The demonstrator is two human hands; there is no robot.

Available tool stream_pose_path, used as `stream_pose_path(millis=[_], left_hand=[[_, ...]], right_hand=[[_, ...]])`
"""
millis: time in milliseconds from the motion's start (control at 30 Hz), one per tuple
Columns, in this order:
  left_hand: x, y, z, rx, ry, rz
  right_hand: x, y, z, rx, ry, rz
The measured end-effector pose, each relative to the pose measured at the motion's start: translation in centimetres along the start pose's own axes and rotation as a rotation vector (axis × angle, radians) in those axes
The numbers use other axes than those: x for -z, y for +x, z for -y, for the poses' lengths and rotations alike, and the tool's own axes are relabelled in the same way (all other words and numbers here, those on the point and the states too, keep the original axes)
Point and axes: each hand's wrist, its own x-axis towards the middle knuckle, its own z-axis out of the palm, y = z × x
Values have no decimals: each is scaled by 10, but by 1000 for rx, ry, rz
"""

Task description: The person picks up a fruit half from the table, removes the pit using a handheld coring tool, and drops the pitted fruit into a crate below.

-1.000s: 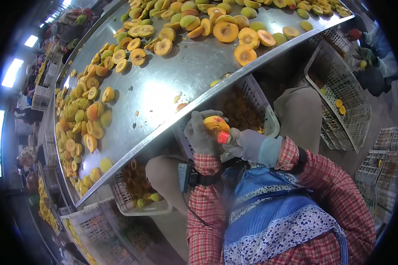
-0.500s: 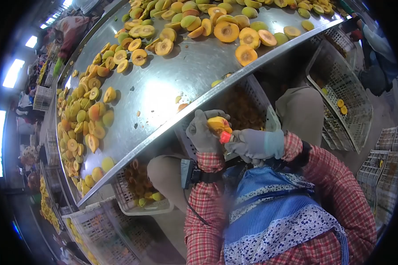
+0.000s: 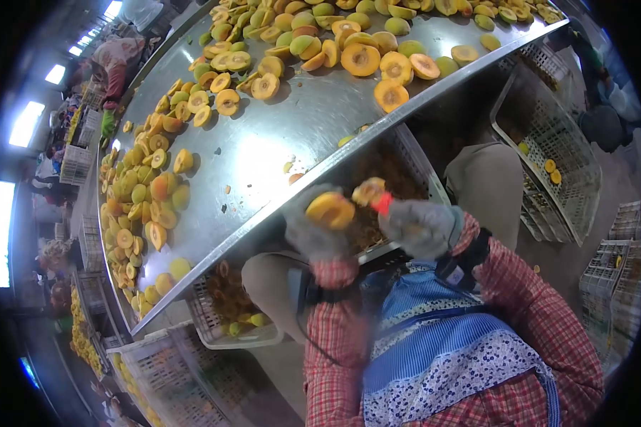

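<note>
My left hand [image 3: 312, 238], in a grey glove and blurred, holds a yellow peach half [image 3: 331, 211] with its cut face up. My right hand [image 3: 421, 229], gloved in grey with a light blue cuff, is closed round a small red tool [image 3: 382, 203]; most of the tool is hidden in the fist. At the tool's far end is a brownish-orange lump [image 3: 369, 191], which looks like a peach stone with flesh on it. The hands are apart, over a crate [image 3: 434, 186] of brown pieces between my knees.
A metal table [image 3: 256, 121] with a raised edge carries many peach halves [image 3: 361, 60]. A crate [image 3: 263, 339] stands by my left knee, and another crate [image 3: 584, 178] with a few yellow pieces is at the right. Across the table is a green-gloved hand [image 3: 107, 122].
My hands have moved apart. The peach, held between both hands before, is now a half in my left hand, while the lump sits at the red tool's end in my right.
</note>
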Motion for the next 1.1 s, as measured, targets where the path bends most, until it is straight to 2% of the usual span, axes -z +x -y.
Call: stream_pose_path(millis=[33,67,100,167,200,233,267,300,367,400,467,500,533,567,600,667,700,733,800,867,933,1000,1067,1100], left_hand=[[15,-8,-12,13,-109,-85],[26,-20,-34,-359,512,-100],[43,-31,-56,-731,1135,-122],[136,-12,-48,-1087,1123,-370],[137,-22,-69,-944,1120,-429],[137,-32,-90,-800,1115,-480],[152,-31,-94,-548,612,-717],[172,-24,-94,-276,90,-888],[235,-9,-84,-24,-13,-907],[258,3,-82,-31,-18,-894],[269,31,-83,-423,471,-686],[275,40,-82,-614,713,-571],[256,45,-89,-806,951,-446],[235,56,-93,-939,997,-273],[176,72,-107,-1068,1041,-95],[94,121,-110,-501,421,86],[48,142,-108,-399,356,170],[32,182,-89,-401,429,295],[7,257,-56,76,246,436],[-55,266,-33,-293,1419,249],[-83,246,-33,-323,1337,302],[-87,274,-10,-245,1434,421],[-77,293,14,-345,1416,512],[-73,284,8,-372,1405,516]], right_hand=[[12,2,10,-3,-132,-237],[24,7,15,-7,-268,-469],[49,18,8,-1,-280,-454],[97,43,-10,116,-1729,-1315],[75,44,-2,140,-1746,-1302],[35,39,6,-20,-1376,-1102],[12,36,7,-163,-1002,-893],[10,37,5,-206,-1074,-869],[23,36,-2,-223,-1147,-803],[50,39,-12,-116,-1285,-674],[33,37,-2,-235,-1003,-864],[50,39,-7,-103,-1253,-731],[56,41,-6,-98,-1255,-735],[61,43,-7,-99,-1358,-744],[65,47,-8,-99,-1460,-748],[76,51,-13,-50,-1730,-769],[57,49,-7,-84,-1785,-780],[38,47,0,-117,-1839,-793],[41,45,4,-120,-1864,-735],[50,45,6,-173,-1619,-777],[99,41,-17,264,-2111,-447],[86,39,-13,319,-2170,-491],[74,44,-8,165,-2099,-592],[68,41,-5,168,-2025,-626]])
